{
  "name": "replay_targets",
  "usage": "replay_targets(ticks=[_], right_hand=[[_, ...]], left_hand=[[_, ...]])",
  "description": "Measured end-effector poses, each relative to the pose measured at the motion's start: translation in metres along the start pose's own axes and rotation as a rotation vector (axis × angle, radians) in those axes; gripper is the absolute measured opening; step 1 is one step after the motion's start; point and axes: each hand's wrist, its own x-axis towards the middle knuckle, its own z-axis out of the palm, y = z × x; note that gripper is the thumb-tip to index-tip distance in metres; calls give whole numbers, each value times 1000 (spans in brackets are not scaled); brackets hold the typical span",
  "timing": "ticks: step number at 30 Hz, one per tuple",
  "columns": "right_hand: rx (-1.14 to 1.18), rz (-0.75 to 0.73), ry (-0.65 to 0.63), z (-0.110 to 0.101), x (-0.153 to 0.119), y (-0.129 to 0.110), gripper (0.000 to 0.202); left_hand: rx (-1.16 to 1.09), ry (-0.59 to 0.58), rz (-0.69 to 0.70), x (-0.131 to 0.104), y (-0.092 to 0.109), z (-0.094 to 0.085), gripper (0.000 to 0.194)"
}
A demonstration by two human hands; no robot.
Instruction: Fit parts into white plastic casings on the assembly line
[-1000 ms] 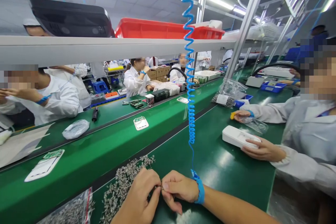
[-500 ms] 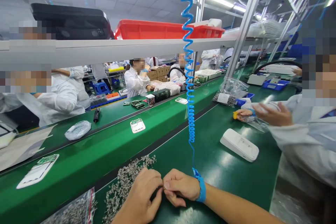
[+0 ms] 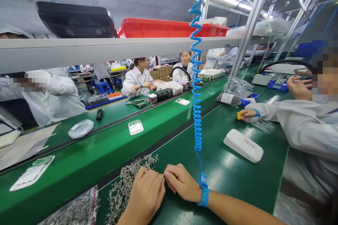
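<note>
My left hand (image 3: 146, 194) is closed, its back toward me, beside a heap of small silvery metal parts (image 3: 120, 191) on the green bench. Nearly touching it, my right hand (image 3: 184, 185) is also closed, with thumb and fingers pinched together. Whatever lies between the fingertips is too small or hidden to make out. A blue wrist strap (image 3: 204, 195) circles my right wrist, and a coiled blue cord (image 3: 197, 123) rises from it. At the lower left lies a clear zip bag (image 3: 76, 209) full of similar small parts.
A green conveyor (image 3: 105, 154) carries white housings with circuit boards (image 3: 136, 127). To the right rests a white device (image 3: 243, 146). Beyond it, a co-worker's hand (image 3: 248, 114) holds something yellow. A shelf with a red bin (image 3: 158, 28) spans overhead.
My right hand's lower fingers have curled in, and my left fingers have drawn together. The housings on the conveyor have shifted slightly left. The co-worker at right has moved one hand upward.
</note>
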Motion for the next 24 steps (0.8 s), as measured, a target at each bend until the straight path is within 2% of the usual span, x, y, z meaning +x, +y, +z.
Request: replay_targets(ticks=[4,9,12,14,16,17,19,21,23,24], right_hand=[[-105,-86,109,0,-3,6,28],[-251,-222,90,-4,-2,10,24],[-311,-245,56,-10,5,8,25],[-409,-243,38,-25,9,7,26],[-558,-226,92,-56,6,8,25],[-647,-210,164,-77,1,12,25],[-899,-163,485,-126,-18,23,23],[-1162,-13,776,-176,-45,37,26],[-1305,250,910,-215,-74,47,28],[-1324,335,903,-227,-87,49,29]], left_hand=[[77,21,-3,0,2,-1,18],[204,12,21,-3,0,2,16],[229,43,-80,-9,8,14,12],[218,97,-195,-15,24,31,17],[177,152,-271,-23,45,51,25],[151,164,-259,-27,56,62,27],[133,105,-147,-34,73,79,26],[127,-1,7,-39,81,87,29],[108,-84,82,-41,79,87,32],[93,-108,89,-40,76,85,33]])
